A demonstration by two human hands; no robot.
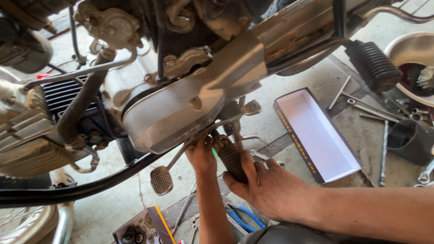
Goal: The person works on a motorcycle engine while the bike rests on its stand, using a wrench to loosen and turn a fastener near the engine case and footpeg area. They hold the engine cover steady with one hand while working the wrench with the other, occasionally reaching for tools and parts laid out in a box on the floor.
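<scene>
Under a motorcycle engine (172,108), two bare hands at work on a concrete floor (113,203). Right hand (266,187) wrapped tight around a dark rubber footrest (231,158), fingers closed over its lower end. Left hand (202,156) reaching up just beside it, fingers curled at the underside of the silver engine cover (176,117) (held object, if any, hidden, so grip cannot be told). Footrest tilted upward toward the cover's lower edge, touching the right palm, close beside the left knuckles.

Left of the hands, a gear lever with a cross-hatched pedal (161,180) hanging down. At the floor's near edge, blue-handled pliers (244,217) beneath the right wrist, and a small tray of rings and washers (140,230) near the bottom. To the right, an open white cardboard box (316,133), well apart from the hands. Toward the floor's right edge, loose wrenches (370,108), a black cup (409,140) and a metal bowl (413,56). Second ribbed footrest (373,63) jutting out at upper right.
</scene>
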